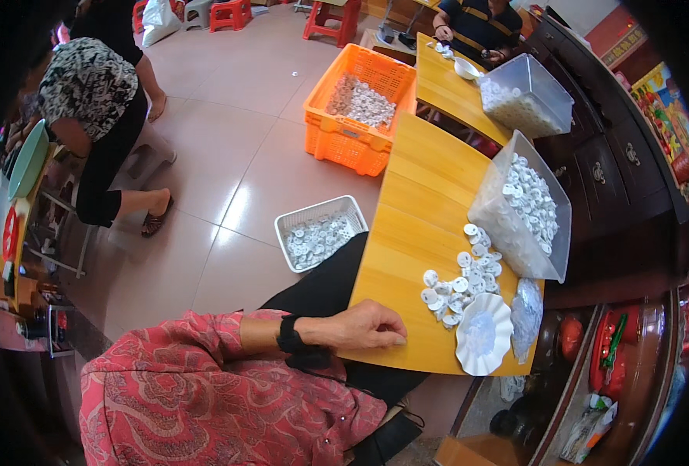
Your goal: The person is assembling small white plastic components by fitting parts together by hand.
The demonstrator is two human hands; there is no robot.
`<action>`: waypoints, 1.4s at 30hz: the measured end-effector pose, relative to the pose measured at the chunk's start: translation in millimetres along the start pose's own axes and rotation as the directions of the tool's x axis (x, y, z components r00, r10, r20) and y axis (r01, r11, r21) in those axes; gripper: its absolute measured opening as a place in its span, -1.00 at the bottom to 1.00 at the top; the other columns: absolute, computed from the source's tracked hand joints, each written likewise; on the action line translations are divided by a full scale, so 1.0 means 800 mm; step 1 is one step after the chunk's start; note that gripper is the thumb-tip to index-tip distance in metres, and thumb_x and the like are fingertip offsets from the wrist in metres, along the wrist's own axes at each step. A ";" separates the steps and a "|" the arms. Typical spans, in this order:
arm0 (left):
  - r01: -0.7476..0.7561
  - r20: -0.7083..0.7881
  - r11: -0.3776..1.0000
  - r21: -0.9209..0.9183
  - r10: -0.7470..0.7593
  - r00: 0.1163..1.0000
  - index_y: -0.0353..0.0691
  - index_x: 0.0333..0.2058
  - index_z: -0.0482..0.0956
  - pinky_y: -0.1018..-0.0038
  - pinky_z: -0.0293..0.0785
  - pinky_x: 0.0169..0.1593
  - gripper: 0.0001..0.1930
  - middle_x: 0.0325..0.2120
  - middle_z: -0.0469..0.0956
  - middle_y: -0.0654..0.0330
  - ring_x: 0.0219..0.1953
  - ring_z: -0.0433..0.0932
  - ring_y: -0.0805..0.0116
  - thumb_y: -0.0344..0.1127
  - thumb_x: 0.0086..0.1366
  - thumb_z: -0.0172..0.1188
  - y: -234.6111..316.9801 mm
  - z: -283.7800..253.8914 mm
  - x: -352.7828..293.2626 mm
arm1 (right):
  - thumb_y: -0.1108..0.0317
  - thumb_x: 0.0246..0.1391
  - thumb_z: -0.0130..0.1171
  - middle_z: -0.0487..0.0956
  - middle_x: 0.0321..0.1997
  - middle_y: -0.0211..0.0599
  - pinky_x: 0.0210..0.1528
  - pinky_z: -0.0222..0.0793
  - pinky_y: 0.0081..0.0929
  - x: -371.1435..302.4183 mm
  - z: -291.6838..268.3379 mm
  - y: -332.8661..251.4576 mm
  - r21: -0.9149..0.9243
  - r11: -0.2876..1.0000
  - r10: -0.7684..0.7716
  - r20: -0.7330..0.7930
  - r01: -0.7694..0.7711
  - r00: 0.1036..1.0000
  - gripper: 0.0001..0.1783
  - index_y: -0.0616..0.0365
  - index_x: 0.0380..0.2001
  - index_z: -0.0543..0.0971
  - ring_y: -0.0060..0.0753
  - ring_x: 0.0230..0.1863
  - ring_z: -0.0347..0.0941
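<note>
- Left hand (pixel 366 325) lay loosely curled on the table (pixel 418 210), grip hidden.
- White discs (pixel 460 285) sat right of it, likely for reach.
- Unseen right hand: I couldn't judge.

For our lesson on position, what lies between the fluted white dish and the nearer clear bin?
Loose round white pieces, on the yellow tabletop, as the head view shows.

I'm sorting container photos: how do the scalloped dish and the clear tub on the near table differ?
The scalloped dish is white; the clear tub is see-through. The dish is small and shallow, the tub large and deep. The dish's rim is wavy, the tub's straight-edged. Both hold pieces and stand on the yellow table.
</note>
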State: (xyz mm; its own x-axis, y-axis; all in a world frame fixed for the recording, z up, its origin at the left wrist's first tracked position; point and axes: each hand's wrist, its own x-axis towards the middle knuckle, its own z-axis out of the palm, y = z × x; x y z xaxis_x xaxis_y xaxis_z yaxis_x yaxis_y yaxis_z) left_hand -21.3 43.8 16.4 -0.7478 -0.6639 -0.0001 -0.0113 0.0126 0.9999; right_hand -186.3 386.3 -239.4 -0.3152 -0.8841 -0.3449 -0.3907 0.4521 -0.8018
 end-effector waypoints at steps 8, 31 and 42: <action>-0.026 0.003 1.000 0.004 0.026 1.000 -0.31 -0.16 0.61 0.53 0.48 -0.27 -0.74 -0.39 0.64 0.19 -0.35 0.55 0.50 -0.27 0.27 0.22 0.009 -0.006 -0.007 | 0.20 -0.01 0.31 0.62 -0.25 -0.06 -0.26 0.45 -0.27 -0.010 0.016 -0.003 -0.005 1.000 -0.018 -0.076 0.017 0.997 -0.42 0.40 -0.03 0.43 -0.16 -0.26 0.57; 0.115 -0.058 0.992 -0.046 -0.118 0.991 -0.38 -0.17 0.59 0.61 0.49 -0.23 -0.76 -0.38 0.61 0.29 -0.36 0.54 0.60 -0.30 0.32 0.20 -0.004 -0.008 0.009 | 0.17 0.05 0.25 0.61 -0.25 -0.09 -0.27 0.45 -0.28 -0.057 -0.033 0.020 -0.038 0.997 0.036 -0.505 -0.064 0.863 -0.47 0.40 -0.06 0.45 -0.20 -0.28 0.55; 0.098 -0.038 0.993 0.070 -0.096 0.995 -0.36 -0.17 0.59 0.58 0.49 -0.22 -0.79 -0.38 0.60 0.26 -0.34 0.52 0.58 -0.35 0.30 0.20 -0.001 -0.002 0.004 | 0.15 0.07 0.22 0.61 -0.26 -0.11 -0.27 0.44 -0.29 -0.022 -0.020 0.006 -0.047 0.999 -0.040 -0.556 0.017 0.830 -0.49 0.40 -0.08 0.46 -0.22 -0.28 0.54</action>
State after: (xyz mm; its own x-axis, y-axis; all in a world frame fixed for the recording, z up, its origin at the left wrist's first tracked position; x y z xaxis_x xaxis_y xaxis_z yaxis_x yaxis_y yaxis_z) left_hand -22.7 39.9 15.4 -0.7175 -0.6900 -0.0954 -0.1315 -0.0003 0.9913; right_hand -196.3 406.2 -229.7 -0.7268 -0.6867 0.0170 -0.4362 0.4423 -0.7837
